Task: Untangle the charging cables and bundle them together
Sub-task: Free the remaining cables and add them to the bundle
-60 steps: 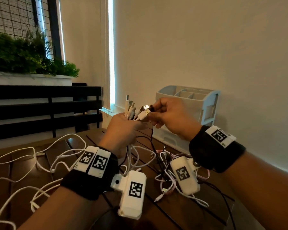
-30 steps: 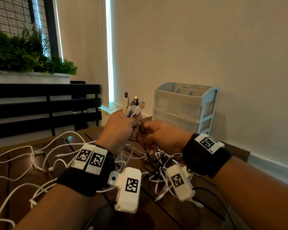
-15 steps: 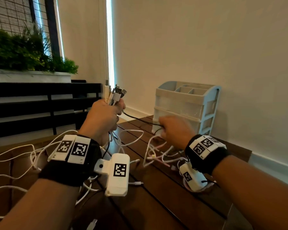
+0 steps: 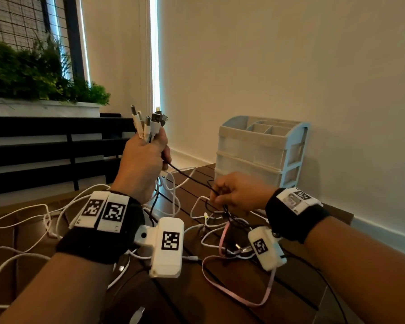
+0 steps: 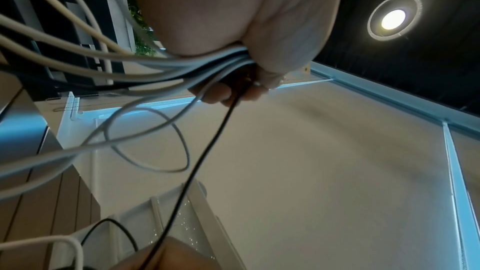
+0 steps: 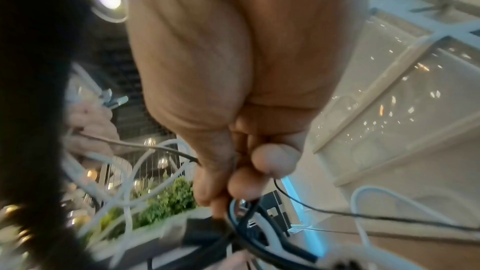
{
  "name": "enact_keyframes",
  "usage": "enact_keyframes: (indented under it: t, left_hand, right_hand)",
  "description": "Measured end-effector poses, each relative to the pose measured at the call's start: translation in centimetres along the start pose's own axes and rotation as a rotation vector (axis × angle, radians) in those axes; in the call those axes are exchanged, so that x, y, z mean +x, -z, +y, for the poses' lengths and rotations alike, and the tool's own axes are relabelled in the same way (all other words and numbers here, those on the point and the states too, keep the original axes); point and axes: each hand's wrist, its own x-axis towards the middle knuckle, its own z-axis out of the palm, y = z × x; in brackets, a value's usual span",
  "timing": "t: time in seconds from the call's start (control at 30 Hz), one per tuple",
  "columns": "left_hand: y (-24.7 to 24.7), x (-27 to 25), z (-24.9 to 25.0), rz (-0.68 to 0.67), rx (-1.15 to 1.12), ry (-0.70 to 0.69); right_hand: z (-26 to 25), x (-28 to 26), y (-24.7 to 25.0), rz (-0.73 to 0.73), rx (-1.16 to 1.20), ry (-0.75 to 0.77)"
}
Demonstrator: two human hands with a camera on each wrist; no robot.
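My left hand (image 4: 143, 160) is raised and grips a bunch of cable ends, their USB plugs (image 4: 147, 122) sticking up above the fist. In the left wrist view the white cables (image 5: 182, 65) run out of the curled fingers (image 5: 259, 89). A thin black cable (image 4: 187, 175) stretches from that fist down to my right hand (image 4: 234, 192), which pinches it low over the table. Below the right hand lies a tangle of white, black and pink cables (image 4: 225, 220). The right wrist view shows the curled fingers (image 6: 249, 180) on the black cable (image 6: 363, 216).
A pale plastic drawer organiser (image 4: 262, 148) stands against the wall behind my right hand. Loose white cables (image 4: 33, 216) sprawl over the dark wooden table (image 4: 220, 307) at the left. A pink cable (image 4: 234, 298) loops near the front. A black bench and planter sit at the left.
My left hand rose and swung left with the plug bunch. My right hand dropped away from the plugs, slid down the black cable and now holds it low by the tangle.
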Motion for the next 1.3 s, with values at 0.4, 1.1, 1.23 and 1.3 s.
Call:
enact_keyframes:
  t: [0.4, 1.1, 1.23, 1.3]
  left_hand:
    - [1.0, 0.1, 0.8, 0.053, 0.405, -0.374]
    - [2.3, 1.1, 2.1, 0.113, 0.222, -0.167]
    - [3.2, 1.5, 2.1, 0.129, 0.249, -0.163]
    - [3.8, 1.8, 2.0, 0.151, 0.253, -0.114]
  right_hand:
    - [0.1, 1.3, 0.9, 0.306, -0.397, 0.066]
    - [0.2, 2.0, -0.1, 0.112, -0.387, -0.065]
    - [1.0, 1.2, -0.1, -0.028, 0.208, -0.163]
    - [1.3, 1.1, 0.1, -0.01, 0.081, -0.151]
